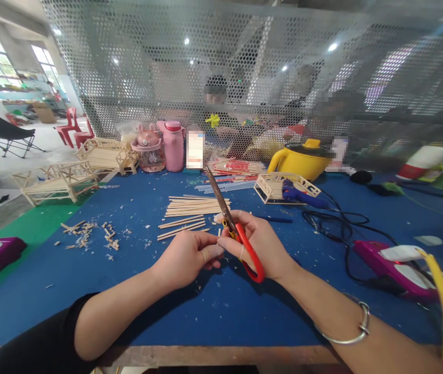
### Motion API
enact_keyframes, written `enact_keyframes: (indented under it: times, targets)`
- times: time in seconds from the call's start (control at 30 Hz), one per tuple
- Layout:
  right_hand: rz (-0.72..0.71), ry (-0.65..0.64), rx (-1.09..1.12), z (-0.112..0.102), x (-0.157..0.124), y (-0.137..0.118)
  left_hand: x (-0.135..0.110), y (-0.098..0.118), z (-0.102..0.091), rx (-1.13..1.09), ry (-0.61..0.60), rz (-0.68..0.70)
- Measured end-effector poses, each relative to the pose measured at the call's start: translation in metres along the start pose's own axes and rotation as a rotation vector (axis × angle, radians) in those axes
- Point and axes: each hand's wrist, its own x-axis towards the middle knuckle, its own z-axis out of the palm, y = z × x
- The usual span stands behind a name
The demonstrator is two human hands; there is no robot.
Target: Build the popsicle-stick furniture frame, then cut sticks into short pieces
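My right hand (262, 244) is closed around scissors (247, 249) with red handles, their dark blades pointing up and away from me. Just left of it, my left hand (188, 257) has thumb and fingers pinched together, the tips close to my right thumb. Whatever lies between those fingertips is too small or hidden to name. Beyond both hands, thin wooden sticks (192, 206) lie in a loose row, with several shorter ones nearer to me. A scatter of cut wood bits (83, 234) covers the mat to the left.
Stick-built wooden models (55, 179) stand at the back left. A blue glue gun (303, 196) rests on another model at right, its black cable trailing. Behind are a pink bottle (173, 148), a lit phone (195, 150) and a yellow pot (301, 161). A mesh screen (159, 62) rises behind.
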Motion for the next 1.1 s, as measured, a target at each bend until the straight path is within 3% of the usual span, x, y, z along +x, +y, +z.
enact_keyframes:
  times: [0.13,0.3,0.4,0.57,0.87,1.1]
  targets:
    - [-0.017,0.021,-0.016,0.003,0.001,0.001,0.001,0.002,-0.002,-0.062,-0.005,-0.109]
    - [-0.017,0.142,0.044,-0.009,0.006,-0.002,0.005,0.005,-0.013,-0.42,0.006,-0.244]
    - [-0.021,0.161,0.092,-0.016,0.009,0.0,0.006,0.005,-0.018,-0.521,-0.001,-0.229]
    - [-0.013,0.078,0.111,-0.018,0.007,0.002,0.006,0.003,-0.017,-0.51,0.021,-0.145]
    - [-0.16,-0.074,-0.363,-0.022,0.0,-0.007,0.009,0.002,-0.018,-0.396,0.132,-0.033]
    - [-0.295,-0.099,-0.64,-0.025,0.003,0.0,0.01,0.002,-0.019,-0.316,0.154,0.055]
